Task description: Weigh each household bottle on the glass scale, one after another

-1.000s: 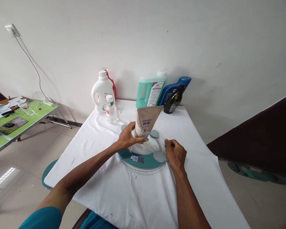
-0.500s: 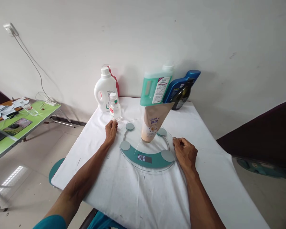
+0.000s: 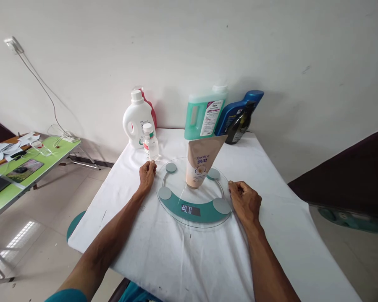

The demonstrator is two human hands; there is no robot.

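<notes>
A round glass bathroom scale (image 3: 189, 219) with a green band lies on the white-covered table, its small display lit. On the glass a beige Rejoice tube (image 3: 203, 161) stands on its cap, leaning slightly right. Just off the scale's left rim, my left hand (image 3: 148, 174) rests on the cloth, fingers closed and nothing seen in them. A clear bottle (image 3: 150, 144) with a white cap stands right behind it. My right hand (image 3: 245, 202) lies at the right rim with curled fingers, apparently empty; whether its fingertips touch the glass I cannot tell.
Along the wall stand a white jug (image 3: 135, 115), a red bottle (image 3: 149, 105) partly behind it, a green jug (image 3: 195, 113), a blue bottle (image 3: 229, 115) and a dark bottle (image 3: 242, 126). Left, a green table (image 3: 61, 146) carries papers and a mouse (image 3: 19, 169).
The view has shifted slightly. Both hands, the tube and the scale keep their places, with no grip taken or released.
</notes>
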